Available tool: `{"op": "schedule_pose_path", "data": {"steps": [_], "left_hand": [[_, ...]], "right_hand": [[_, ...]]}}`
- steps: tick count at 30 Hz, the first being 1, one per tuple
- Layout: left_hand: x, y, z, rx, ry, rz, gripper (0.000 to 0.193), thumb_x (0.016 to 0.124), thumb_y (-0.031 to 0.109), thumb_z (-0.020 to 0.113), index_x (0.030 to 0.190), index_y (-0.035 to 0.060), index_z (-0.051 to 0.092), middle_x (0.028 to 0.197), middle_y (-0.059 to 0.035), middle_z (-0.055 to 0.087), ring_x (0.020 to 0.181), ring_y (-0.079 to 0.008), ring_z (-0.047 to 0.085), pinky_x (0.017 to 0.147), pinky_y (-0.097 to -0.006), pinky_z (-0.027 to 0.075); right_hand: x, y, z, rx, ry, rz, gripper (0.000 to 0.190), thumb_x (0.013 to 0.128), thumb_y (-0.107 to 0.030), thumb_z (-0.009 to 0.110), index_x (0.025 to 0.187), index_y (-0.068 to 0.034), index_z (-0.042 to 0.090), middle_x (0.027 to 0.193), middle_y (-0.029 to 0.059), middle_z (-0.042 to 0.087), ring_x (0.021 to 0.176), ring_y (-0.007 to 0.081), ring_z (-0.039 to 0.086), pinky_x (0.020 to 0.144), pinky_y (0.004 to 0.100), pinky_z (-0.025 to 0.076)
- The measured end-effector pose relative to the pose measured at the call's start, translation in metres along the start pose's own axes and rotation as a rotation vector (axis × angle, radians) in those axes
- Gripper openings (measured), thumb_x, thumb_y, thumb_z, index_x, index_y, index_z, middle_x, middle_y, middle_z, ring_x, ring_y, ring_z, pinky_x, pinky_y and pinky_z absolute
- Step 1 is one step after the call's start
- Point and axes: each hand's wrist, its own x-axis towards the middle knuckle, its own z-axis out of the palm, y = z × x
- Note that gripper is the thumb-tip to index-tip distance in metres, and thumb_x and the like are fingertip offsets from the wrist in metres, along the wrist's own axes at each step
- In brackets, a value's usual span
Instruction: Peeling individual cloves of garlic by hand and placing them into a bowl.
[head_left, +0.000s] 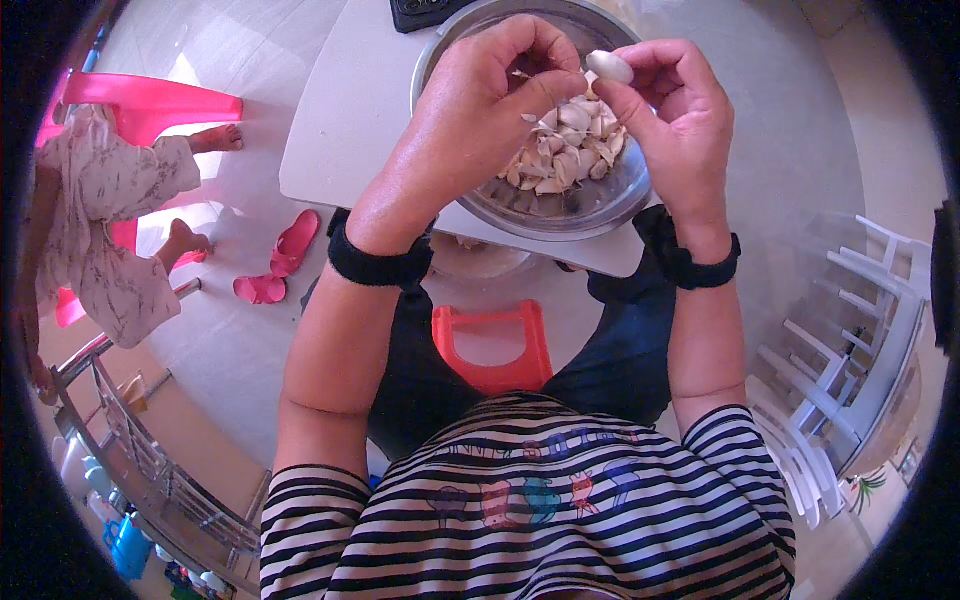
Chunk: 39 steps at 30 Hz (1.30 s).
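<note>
A pale, smooth garlic clove (611, 67) is pinched between the thumb and forefinger of my right hand (679, 112). Close beside it, my left hand (487, 90) is bent inward with its thumb and forefinger curled near the clove. Whether the left fingertips grip a scrap of skin is too small to tell. Both hands are over a shiny metal bowl (555, 227). Inside lies a heap of garlic cloves (574, 146), many in papery skin, with loose bits of skin among them. My left hand and wrist hide part of the bowl.
The bowl stands on a small white table (352, 127), with a black object (424, 13) at its far edge. A red plastic stool (491, 352) shows between my legs. Leftward are pink sandals (292, 244) and a person (120, 187) on a pink chair (154, 97). White chairs (870, 360) stand right.
</note>
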Motion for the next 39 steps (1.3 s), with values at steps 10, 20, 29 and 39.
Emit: {"op": "schedule_pose_path", "data": {"steps": [10,20,29,39], "left_hand": [[0.0001,0.0039,0.0007,0.113,0.061,0.017,0.014,0.083,0.005,0.070,0.090,0.0033,0.058,0.086,0.0009,0.062,0.081,-0.0045,0.058,0.071,-0.0205,0.048],[0.0002,0.0018,0.0001,0.023,0.095,0.031,0.011,0.085,0.004,0.067,0.095,-0.0004,0.066,0.091,-0.0041,0.068,0.083,-0.0086,0.063,0.077,-0.0223,0.051],[-0.0002,0.0018,0.0027,0.044,0.151,0.107,0.013,0.084,0.003,0.067,0.098,0.0012,0.069,0.094,-0.0051,0.070,0.085,-0.0088,0.065,0.078,-0.0222,0.052],[0.0007,0.0066,0.0001,0.202,0.057,0.097,0.009,0.086,0.006,0.066,0.092,0.0013,0.061,0.083,-0.0006,0.065,0.077,-0.0068,0.060,0.070,-0.0224,0.049]], "right_hand": [[0.0046,-0.0034,-0.0076,0.342,-0.036,0.214,0.020,0.086,-0.004,0.065,0.105,0.000,0.057,0.093,0.0066,0.065,0.084,0.0132,0.065,0.074,0.0239,0.053],[0.0031,-0.0037,-0.0054,0.326,-0.064,0.188,0.025,0.082,-0.001,0.070,0.104,0.000,0.058,0.093,0.0052,0.065,0.083,0.0108,0.063,0.075,0.0232,0.053],[0.0014,-0.0047,-0.0031,0.335,-0.097,0.218,0.028,0.079,-0.004,0.074,0.102,-0.001,0.059,0.089,0.0026,0.064,0.078,0.0079,0.061,0.070,0.0212,0.052],[0.0000,-0.0026,-0.0025,0.275,-0.096,0.198,0.025,0.080,-0.003,0.073,0.101,-0.002,0.059,0.089,0.0031,0.064,0.078,0.0078,0.062,0.070,0.0213,0.052]]}}
